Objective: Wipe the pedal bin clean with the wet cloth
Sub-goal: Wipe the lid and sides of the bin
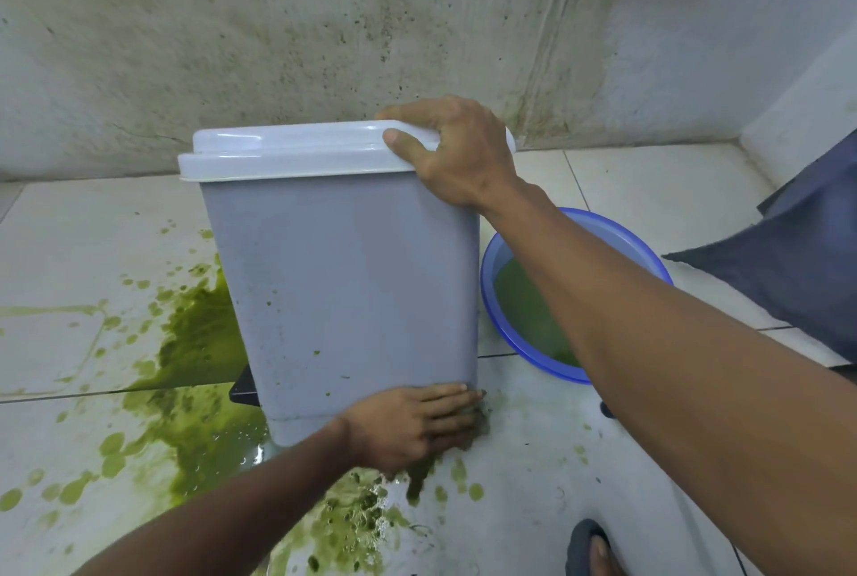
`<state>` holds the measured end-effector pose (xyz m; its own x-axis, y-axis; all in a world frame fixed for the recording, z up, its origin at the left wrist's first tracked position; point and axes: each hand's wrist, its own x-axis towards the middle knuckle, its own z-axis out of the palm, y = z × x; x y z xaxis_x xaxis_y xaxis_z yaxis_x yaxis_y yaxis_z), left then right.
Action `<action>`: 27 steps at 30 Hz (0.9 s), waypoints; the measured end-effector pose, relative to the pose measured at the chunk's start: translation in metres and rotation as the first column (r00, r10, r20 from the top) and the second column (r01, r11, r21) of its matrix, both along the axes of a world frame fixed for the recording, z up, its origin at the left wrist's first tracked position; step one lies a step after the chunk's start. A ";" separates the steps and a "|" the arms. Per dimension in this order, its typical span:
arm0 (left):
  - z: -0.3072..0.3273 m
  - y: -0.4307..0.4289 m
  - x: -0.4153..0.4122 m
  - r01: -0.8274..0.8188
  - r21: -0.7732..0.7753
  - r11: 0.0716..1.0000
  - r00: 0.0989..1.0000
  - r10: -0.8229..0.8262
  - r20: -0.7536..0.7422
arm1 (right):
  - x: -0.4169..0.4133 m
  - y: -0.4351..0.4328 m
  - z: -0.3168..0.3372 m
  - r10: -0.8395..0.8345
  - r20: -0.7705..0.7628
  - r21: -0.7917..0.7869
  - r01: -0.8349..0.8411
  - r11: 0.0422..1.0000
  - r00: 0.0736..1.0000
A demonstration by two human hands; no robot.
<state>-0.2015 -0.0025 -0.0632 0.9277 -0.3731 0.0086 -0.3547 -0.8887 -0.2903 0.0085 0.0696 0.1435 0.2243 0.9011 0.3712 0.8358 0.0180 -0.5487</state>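
A grey pedal bin (343,288) with a pale lid (287,151) stands on the tiled floor, a few green specks on its front. Its black pedal (243,385) sticks out at the lower left. My right hand (457,153) grips the lid's right corner, fingers curled over the edge. My left hand (417,422) lies flat with straight fingers at the bin's lower right corner, pressing a dark wet cloth (477,424) against the base. Most of the cloth is hidden under the hand.
Green liquid (195,343) is splashed over the white tiles left of and in front of the bin. A blue basin (524,320) of greenish water sits to the right. A stained wall (324,32) stands close behind. A sandalled foot (591,550) shows at bottom right.
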 end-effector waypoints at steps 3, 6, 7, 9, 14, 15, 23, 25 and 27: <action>0.041 0.031 0.013 -0.110 -0.080 0.991 0.982 0.121 0.143 | 0.000 0.000 0.001 -0.003 -0.006 -0.018 0.003 1.000 1.000; 0.086 0.062 0.030 -0.278 -0.209 0.938 0.876 0.337 0.347 | -0.001 -0.001 0.000 0.002 -0.011 -0.009 -0.002 1.000 1.000; 0.096 0.067 0.035 -0.331 -0.252 0.909 0.820 0.409 0.399 | -0.001 -0.001 0.000 0.000 -0.012 0.000 0.000 1.000 1.000; 0.102 0.065 0.041 -0.386 -0.328 0.862 0.740 0.502 0.448 | -0.002 -0.001 0.001 -0.002 -0.018 0.011 0.002 1.000 1.000; 0.026 0.014 0.023 -0.257 -0.203 0.945 0.913 0.306 0.268 | 0.000 0.000 0.000 0.002 -0.023 -0.009 -0.002 1.000 1.000; 0.007 0.001 0.012 -0.206 -0.145 0.968 0.951 0.233 0.201 | 0.000 0.000 0.000 0.000 -0.026 -0.004 0.000 1.000 1.000; 0.008 0.012 -0.019 -0.035 -0.029 0.999 0.999 0.036 0.037 | -0.001 0.000 0.000 -0.001 -0.030 0.012 0.001 1.000 1.000; 0.038 0.037 -0.013 -0.104 -0.108 0.989 0.986 0.117 0.118 | 0.000 0.000 0.000 -0.004 -0.034 0.015 0.005 1.000 0.999; 0.072 0.064 -0.004 -0.204 -0.189 0.961 0.946 0.243 0.214 | 0.000 0.000 -0.001 -0.006 -0.032 0.015 0.006 1.000 0.999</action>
<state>-0.2054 0.0619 0.0092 0.9516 -0.1321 0.2775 -0.0816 -0.9791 -0.1863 0.0084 0.0695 0.1428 0.2415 0.8939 0.3777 0.8181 0.0219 -0.5747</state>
